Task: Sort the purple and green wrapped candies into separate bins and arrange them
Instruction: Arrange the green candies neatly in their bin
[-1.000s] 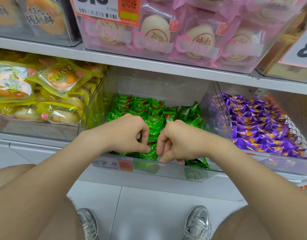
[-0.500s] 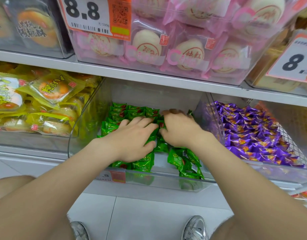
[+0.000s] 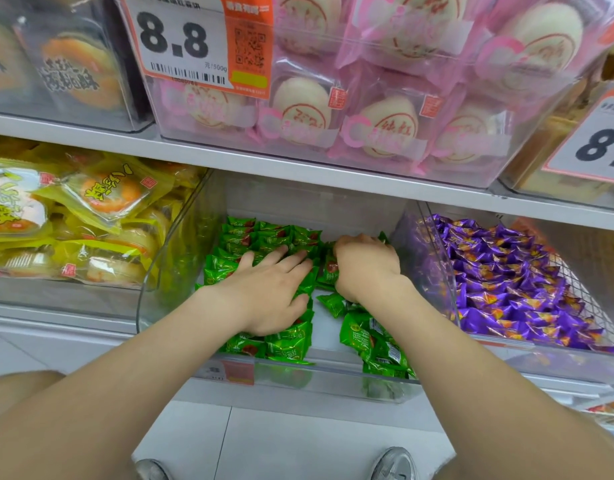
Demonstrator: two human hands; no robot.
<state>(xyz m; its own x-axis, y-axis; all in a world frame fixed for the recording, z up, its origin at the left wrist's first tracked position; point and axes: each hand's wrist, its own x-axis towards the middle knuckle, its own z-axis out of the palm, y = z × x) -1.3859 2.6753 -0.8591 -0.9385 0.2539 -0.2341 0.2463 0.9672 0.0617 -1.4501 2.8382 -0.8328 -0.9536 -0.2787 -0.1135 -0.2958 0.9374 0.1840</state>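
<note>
Glossy green candies (image 3: 288, 344), crinkled pillow-shaped packs, lay in the clear plastic bin (image 3: 180, 258). Left hand (image 3: 269, 292) pressed flat on them, fingers straight; right hand (image 3: 366, 268), at its 2 o'clock, curled round a few. Shiny purple candies (image 3: 506, 282) lay heaped at the bin's 3 o'clock.

The right hand (image 3: 364, 268) buries its fingertips among the green foil-wrapped candies (image 3: 250, 233) at the back of the clear plastic bin (image 3: 319, 379), so any grip cannot be told, and the flat left hand (image 3: 267, 292) hides the candies under its palm. The red-and-white label (image 3: 234, 370) on the bin's front edge is blurred, and the white price tag (image 3: 596, 143) above is cut off at the right after an "8".
</note>
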